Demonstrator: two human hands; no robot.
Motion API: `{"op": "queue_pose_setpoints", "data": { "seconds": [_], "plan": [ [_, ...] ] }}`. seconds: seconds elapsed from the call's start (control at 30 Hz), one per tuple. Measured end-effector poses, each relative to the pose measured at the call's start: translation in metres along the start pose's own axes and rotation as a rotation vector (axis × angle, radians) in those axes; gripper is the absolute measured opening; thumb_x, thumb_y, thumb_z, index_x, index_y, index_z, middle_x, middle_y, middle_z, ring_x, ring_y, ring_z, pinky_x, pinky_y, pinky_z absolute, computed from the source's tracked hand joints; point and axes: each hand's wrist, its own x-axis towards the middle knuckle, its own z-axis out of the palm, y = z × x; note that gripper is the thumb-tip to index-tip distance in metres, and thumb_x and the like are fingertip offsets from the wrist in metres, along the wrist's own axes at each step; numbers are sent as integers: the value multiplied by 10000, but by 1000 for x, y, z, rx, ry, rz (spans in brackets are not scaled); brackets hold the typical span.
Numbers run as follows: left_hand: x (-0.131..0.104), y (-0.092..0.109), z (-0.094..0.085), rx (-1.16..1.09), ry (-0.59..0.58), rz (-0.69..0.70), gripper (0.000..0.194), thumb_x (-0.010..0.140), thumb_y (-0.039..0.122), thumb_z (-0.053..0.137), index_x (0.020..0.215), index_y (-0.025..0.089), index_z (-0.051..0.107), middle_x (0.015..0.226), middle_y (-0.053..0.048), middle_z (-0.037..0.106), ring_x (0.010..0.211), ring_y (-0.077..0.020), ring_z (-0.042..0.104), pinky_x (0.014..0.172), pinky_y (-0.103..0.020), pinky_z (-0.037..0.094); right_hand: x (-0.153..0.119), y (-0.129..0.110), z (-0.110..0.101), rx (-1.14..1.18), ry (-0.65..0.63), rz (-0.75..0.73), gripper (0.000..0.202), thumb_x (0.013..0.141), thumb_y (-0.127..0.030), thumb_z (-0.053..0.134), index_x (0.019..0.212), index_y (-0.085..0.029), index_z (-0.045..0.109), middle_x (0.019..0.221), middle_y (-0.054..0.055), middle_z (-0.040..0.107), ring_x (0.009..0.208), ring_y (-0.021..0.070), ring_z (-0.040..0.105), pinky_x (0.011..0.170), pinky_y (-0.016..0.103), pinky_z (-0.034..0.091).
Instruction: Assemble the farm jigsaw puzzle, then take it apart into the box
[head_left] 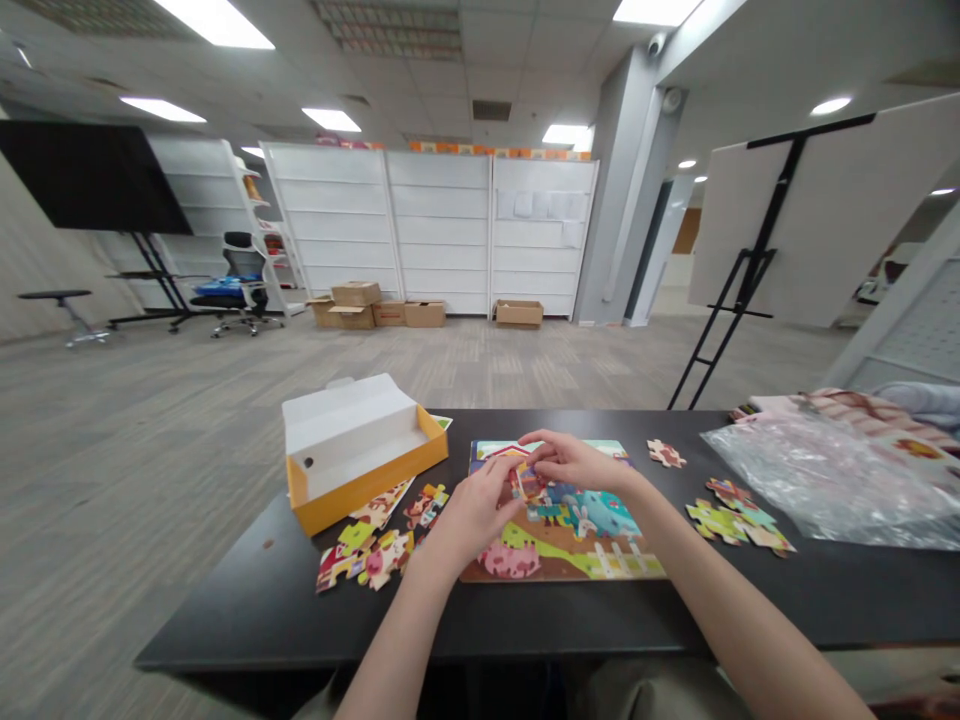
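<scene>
Over a farm-scene jigsaw board, my left hand has its thumb and fingers closed around the left side of a small colourful puzzle piece. My right hand reaches in from the other side, its bent fingers closed at the same piece's upper right. The fingers partly cover the piece and the upper middle of the board. A pink pig, a white rabbit, a blue animal and a white fence show on the board.
Left of the board, loose puzzle pieces lie beside an open yellow-and-white box. More pieces and a single piece are on the right, near a clear plastic bag. The black table's front edge runs below my forearms.
</scene>
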Motion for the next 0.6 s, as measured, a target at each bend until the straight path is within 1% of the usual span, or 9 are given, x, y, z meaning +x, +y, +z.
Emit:
{"op": "queue_pose_setpoints", "data": {
  "seconds": [0.07, 0.13, 0.2, 0.3, 0.37, 0.47, 0.6],
  "plan": [
    [1, -6, -2, 29, -12, -10, 541, 845, 109, 614, 1348, 259, 486, 1355, -68, 589, 1229, -237, 574, 1045, -401, 470, -2, 6, -4, 17, 80, 5, 400, 892, -320, 614, 1261, -199, 516, 1019, 71, 738, 776, 150, 691, 678, 281, 547],
    [2, -15, -6, 68, -15, -29, 542, 840, 111, 618, 1348, 254, 495, 1330, -73, 599, 1227, -244, 561, 1038, -405, 467, -3, 11, -7, -16, 162, -2, 362, 883, -314, 610, 1217, -195, 534, 973, 63, 735, 810, 164, 699, 736, 310, 559],
    [0, -26, -13, 104, -15, -66, 505, 831, 115, 627, 1312, 233, 527, 1290, -82, 616, 1208, -248, 564, 1036, -406, 462, -4, 13, -8, -152, 239, -8, 309, 871, -266, 593, 1169, -189, 567, 915, 52, 734, 815, 172, 695, 758, 317, 551],
    [-5, -42, -24, 119, -27, -151, 375, 845, 140, 614, 1212, 209, 584, 1205, -83, 654, 1131, -241, 612, 1008, -394, 476, -4, 12, -5, -449, 311, 3, 247, 855, -182, 553, 1091, -190, 627, 866, 41, 737, 774, 177, 679, 720, 303, 514],
    [-9, -48, -30, 110, -50, -191, 301, 860, 166, 602, 1158, 211, 610, 1165, -74, 678, 1094, -238, 638, 986, -387, 489, -4, 9, -1, -596, 304, 5, 218, 858, -159, 545, 1040, -194, 659, 879, 45, 742, 788, 185, 675, 725, 298, 492],
    [-12, -49, -34, 106, -69, -210, 215, 875, 183, 588, 1081, 209, 644, 1116, -67, 704, 1066, -237, 657, 976, -386, 499, -3, 5, 5, -721, 258, -5, 171, 884, -172, 552, 986, -188, 689, 932, 67, 737, 842, 202, 664, 762, 302, 475],
    [-11, -44, -32, 91, -42, -178, 220, 873, 160, 580, 1077, 200, 651, 1136, -80, 705, 1069, -227, 660, 979, -379, 503, -2, 7, 11, -830, 229, -46, 170, 927, -185, 539, 982, -169, 699, 968, 98, 701, 920, 222, 627, 835, 327, 462]
  ]
}}
